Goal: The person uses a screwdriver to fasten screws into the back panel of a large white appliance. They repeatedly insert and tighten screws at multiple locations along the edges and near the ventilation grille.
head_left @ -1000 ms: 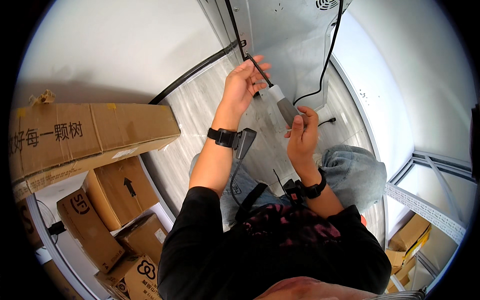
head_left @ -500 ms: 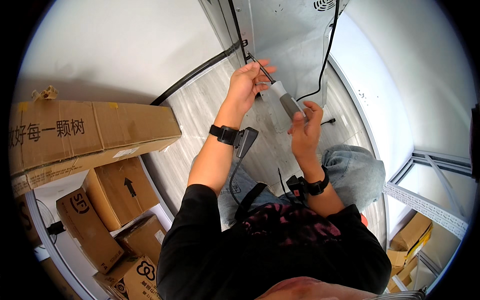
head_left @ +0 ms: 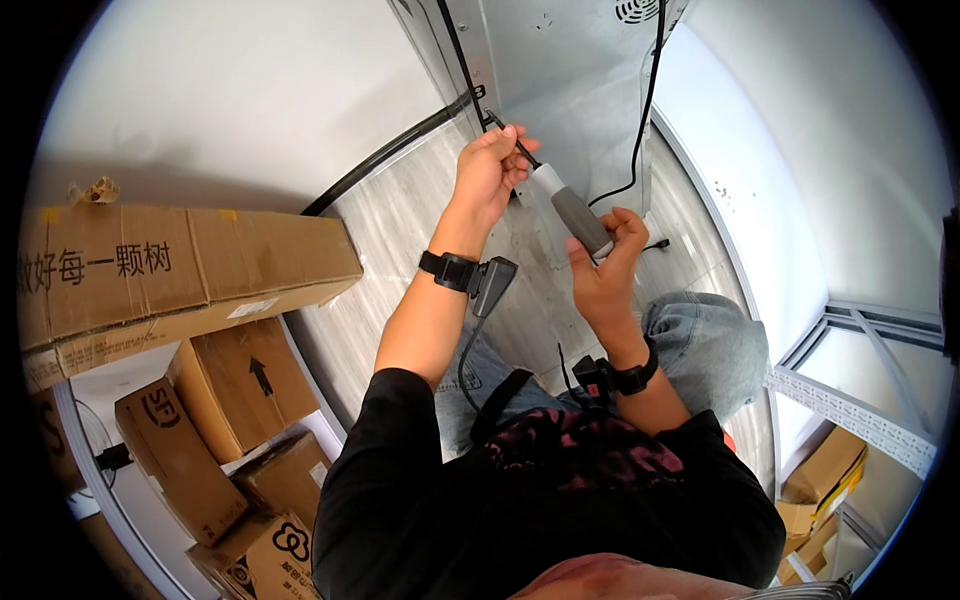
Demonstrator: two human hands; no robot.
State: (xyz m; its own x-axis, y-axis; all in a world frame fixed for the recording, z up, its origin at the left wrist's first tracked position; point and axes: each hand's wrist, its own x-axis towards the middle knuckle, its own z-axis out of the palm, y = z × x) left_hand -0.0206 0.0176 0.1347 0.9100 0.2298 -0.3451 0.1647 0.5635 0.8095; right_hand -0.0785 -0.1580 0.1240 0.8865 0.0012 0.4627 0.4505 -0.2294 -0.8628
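Note:
A screwdriver (head_left: 578,215) with a grey and white handle and a dark shaft slants up to the left. Its tip points at the lower left edge of a grey metal cabinet (head_left: 565,110), close to a black cable; exact contact is too small to tell. My left hand (head_left: 487,175) pinches the shaft near the tip between thumb and forefinger, with the other fingers loosely curled. At the handle's butt end, my right hand (head_left: 608,285) has thumb and fingers on either side, gripping it lightly.
Black cables (head_left: 655,100) hang along the cabinet, and a plug (head_left: 657,245) lies on the wood-look floor (head_left: 370,240). Cardboard boxes (head_left: 190,265) fill a shelf at left. A metal rack (head_left: 850,405) with more boxes stands at right. A black pipe (head_left: 390,148) follows the wall base.
The screwdriver handle has turned, showing more of its grey side. My right thumb and fingers have shifted round the butt end. The cabinet appears slightly farther left in view.

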